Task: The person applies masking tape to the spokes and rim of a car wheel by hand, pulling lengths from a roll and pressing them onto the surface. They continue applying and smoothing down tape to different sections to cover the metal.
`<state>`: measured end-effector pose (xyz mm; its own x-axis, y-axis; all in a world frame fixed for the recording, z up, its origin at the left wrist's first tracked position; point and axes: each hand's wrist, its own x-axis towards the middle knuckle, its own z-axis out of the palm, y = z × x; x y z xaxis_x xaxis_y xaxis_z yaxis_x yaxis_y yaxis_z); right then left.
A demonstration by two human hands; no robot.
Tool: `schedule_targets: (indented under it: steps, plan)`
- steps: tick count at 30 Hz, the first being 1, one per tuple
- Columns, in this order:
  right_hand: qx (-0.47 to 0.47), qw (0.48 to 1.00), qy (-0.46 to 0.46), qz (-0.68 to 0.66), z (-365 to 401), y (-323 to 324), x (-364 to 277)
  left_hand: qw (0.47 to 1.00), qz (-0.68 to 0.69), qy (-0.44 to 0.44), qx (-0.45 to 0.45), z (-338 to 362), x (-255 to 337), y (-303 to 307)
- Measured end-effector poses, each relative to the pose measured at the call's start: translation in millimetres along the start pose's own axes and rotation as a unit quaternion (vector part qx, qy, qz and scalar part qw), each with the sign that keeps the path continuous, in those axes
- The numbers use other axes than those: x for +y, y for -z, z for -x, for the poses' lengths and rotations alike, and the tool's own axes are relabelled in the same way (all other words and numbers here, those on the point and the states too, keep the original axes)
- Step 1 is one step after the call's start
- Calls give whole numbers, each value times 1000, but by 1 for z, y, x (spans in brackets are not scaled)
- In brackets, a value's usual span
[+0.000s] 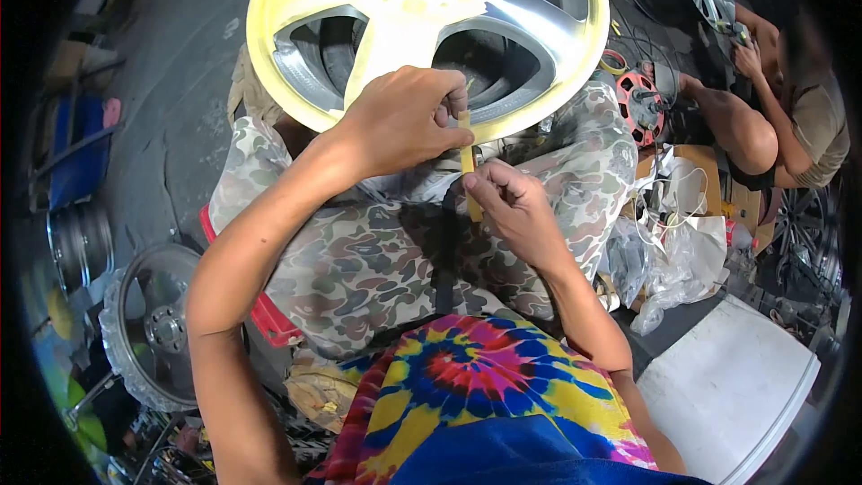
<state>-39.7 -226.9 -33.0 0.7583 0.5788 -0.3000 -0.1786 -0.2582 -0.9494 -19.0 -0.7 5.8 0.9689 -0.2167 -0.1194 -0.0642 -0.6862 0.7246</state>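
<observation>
The left hand (404,117) and right hand (521,216) both pinch yellow tape (467,160), fingertips closed; beyond them is a wheel (401,31).

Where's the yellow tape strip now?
Just right of centre in the head view, the yellow tape strip runs between left hand and right hand by the alloy wheel.

The wheel (409,31) blocks forward reach; room opens above the lap (377,247).
</observation>
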Motion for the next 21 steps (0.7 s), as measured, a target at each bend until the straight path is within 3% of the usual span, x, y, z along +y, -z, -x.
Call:
schedule_targets:
  steps: [4, 6, 7, 9, 12, 16, 17, 18, 21]
  plan:
    - [-9, 995, 87, 58, -10, -1, 18, 999, -42, 23, -7, 0, -1, -1]
    - [38, 965, 177, 189, -13, 2, 18, 999, -41, 33, -16, -2, 0, -1]
    - [39, 965, 178, 189, -13, 4, 19, 998, -43, 42, -21, -1, 0, 0]
    - [101, 912, 173, 359, -10, 16, 24, 998, -50, 31, -8, 1, 1, -2]
    - [119, 878, 131, 445, -2, 36, 24, 998, -64, 12, 25, 8, 5, -1]
    - [140, 941, 54, 302, 16, 54, 18, 996, -30, -19, 76, 17, -9, 1]
    - [150, 951, 78, 259, 19, 62, 24, 997, 30, -10, 68, 22, -11, 8]
    - [156, 985, -8, 71, 23, 63, 20, 997, 33, -6, 65, 23, -9, 16]
    - [157, 986, 18, -51, 26, 68, -21, 972, 162, 103, 134, 34, -7, 35]
